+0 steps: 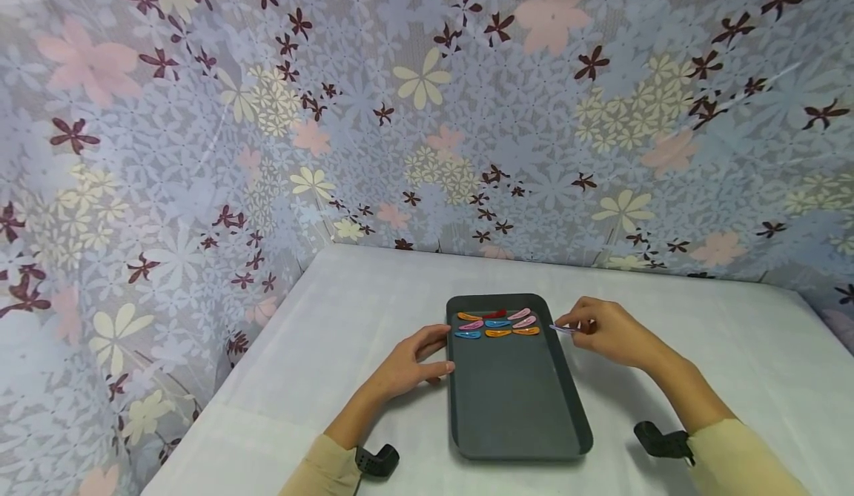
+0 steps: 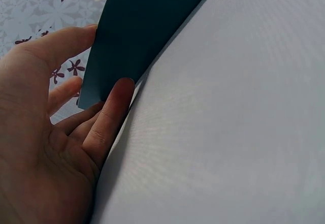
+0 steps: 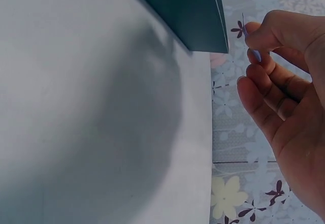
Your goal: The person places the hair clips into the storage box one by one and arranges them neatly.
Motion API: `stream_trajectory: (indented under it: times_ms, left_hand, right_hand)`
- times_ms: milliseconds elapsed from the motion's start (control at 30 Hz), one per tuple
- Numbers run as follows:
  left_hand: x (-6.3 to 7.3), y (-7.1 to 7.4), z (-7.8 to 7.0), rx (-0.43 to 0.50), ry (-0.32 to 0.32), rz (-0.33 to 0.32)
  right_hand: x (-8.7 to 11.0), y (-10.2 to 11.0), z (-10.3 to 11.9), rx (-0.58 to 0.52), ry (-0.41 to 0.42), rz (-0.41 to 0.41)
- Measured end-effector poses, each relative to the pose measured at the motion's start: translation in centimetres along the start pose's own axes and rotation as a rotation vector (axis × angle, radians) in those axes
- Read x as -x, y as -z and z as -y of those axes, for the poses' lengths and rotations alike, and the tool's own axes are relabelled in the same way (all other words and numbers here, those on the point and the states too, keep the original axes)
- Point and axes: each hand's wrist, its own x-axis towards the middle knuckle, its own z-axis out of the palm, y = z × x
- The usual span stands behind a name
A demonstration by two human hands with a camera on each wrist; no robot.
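A dark grey tray (image 1: 517, 407) lies on the white table, with several snap hair clips in short rows at its far end. They are orange (image 1: 498, 333), blue (image 1: 468, 335), pink (image 1: 524, 322) and red (image 1: 494, 314). My left hand (image 1: 410, 362) rests against the tray's left side, thumb and fingers spread along the rim. In the left wrist view, its fingertips touch the tray wall (image 2: 137, 26). Just beyond the tray's right rim, my right hand (image 1: 603, 327) pinches a lilac hair clip (image 1: 564, 328) between thumb and fingers. That clip (image 3: 257, 55) is mostly covered by fingers in the right wrist view.
The white table (image 1: 373, 296) extends around the tray. Floral fabric (image 1: 427, 147) hangs behind it and on the left. A black wrist camera (image 1: 378, 460) is on the left forearm, and another black wrist camera (image 1: 660, 440) on the right.
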Motion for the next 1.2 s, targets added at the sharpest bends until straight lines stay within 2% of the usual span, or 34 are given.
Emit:
stream_trajectory:
  times_ms: [167, 400, 667, 933, 1200]
  left_hand:
    - [-0.1, 0.0, 0.1, 0.039, -0.009, 0.011]
    - [-0.1, 0.1, 0.1, 0.038, -0.007, 0.014]
    - [-0.2, 0.1, 0.4, 0.032, -0.006, 0.017]
    - [-0.1, 0.0, 0.3, 0.025, -0.005, 0.011]
    - [0.0, 0.0, 0.3, 0.024, -0.003, 0.011]
  right_hand:
    - [-0.5, 0.0, 0.7, 0.031, 0.016, 0.018]
    - [-1.3, -0.1, 1.7, 0.059, 0.023, 0.067]
    - [-2.0, -0.4, 2.6, 0.071, 0.067, 0.072]
    - [-3.0, -0.7, 3.2, 0.092, 0.046, 0.106]
    - [-3.9, -1.2, 3.8, 0.085, 0.094, 0.123]
